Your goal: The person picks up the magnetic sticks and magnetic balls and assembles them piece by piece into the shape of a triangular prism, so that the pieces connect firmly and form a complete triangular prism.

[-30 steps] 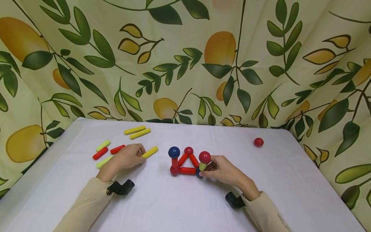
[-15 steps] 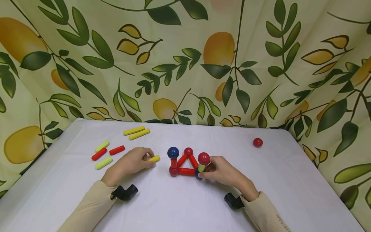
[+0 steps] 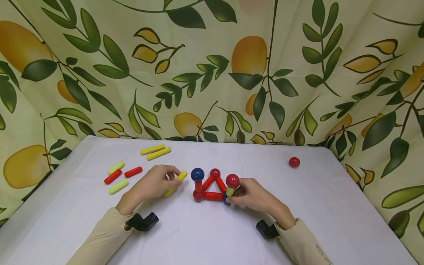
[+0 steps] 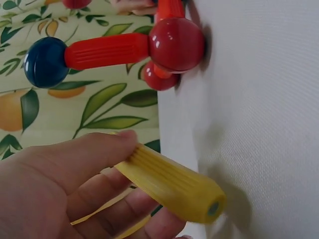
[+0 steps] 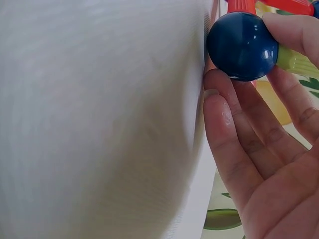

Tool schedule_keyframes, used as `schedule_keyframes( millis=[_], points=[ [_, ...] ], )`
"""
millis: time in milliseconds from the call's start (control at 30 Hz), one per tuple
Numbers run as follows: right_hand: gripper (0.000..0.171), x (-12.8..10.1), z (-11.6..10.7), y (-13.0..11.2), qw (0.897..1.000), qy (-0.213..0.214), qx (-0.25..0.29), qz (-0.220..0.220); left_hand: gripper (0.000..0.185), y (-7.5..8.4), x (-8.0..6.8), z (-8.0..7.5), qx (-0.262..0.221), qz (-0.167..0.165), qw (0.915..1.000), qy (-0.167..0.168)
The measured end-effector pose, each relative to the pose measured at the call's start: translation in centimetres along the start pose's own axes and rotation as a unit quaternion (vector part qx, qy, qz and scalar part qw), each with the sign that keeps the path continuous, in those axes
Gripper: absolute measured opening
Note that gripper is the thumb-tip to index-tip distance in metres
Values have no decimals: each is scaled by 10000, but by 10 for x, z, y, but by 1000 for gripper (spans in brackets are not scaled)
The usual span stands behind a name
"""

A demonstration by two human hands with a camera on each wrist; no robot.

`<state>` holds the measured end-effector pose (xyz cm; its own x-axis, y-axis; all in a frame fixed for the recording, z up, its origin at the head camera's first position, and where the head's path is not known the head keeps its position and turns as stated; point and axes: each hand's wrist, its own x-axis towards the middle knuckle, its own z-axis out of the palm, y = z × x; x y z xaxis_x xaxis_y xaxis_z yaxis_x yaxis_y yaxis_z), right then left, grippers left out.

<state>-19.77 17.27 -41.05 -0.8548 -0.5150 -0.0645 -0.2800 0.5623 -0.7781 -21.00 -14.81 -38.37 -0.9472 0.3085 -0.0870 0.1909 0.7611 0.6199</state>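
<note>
Lifted off the table (image 3: 212,235) since the earlier frame, the yellow rod (image 3: 175,183) is pinched by the left hand (image 3: 150,184) just left of the ball-and-rod frame (image 3: 213,186) mid-table. Light, stiff, ribbed, it is best gripped mid-length. The right hand (image 3: 253,195) is curled around the blue ball (image 5: 242,46).

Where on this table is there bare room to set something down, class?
Bare cloth lies between the red ball and the right hand, and along the table's near edge between the sleeves. It is crowded round the loose sticks, the left hand and the ball-and-stick frame.
</note>
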Motion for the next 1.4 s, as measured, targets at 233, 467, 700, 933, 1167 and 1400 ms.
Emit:
schedule_keyframes(
  millis=[233, 467, 700, 933, 1167, 1400],
  points=[
    [24, 0, 0, 0, 10000, -25, 19, -23, 26, 1, 2, -1, -308, 420, 9986, 128],
    [21, -1, -2, 1, 9999, 25, -68, -86, 22, 0, 4, 2, -926, 520, 9942, 173],
    [20, -1, -4, 2, 9998, 144, -107, -32, 25, -4, 7, 7, -1121, 470, 9923, 227],
    [20, 0, -5, 3, 9997, 206, -103, -10, 33, -1, 6, 10, -821, 481, 9946, 408],
    [27, 2, -4, 2, 9994, 288, -195, 80, 34, 8, 2, 11, -1222, 674, 9866, 848],
    [26, 1, -3, 2, 9988, 402, -249, 98, 32, 20, -3, 11, -1950, 502, 9690, 1430]
  ],
)
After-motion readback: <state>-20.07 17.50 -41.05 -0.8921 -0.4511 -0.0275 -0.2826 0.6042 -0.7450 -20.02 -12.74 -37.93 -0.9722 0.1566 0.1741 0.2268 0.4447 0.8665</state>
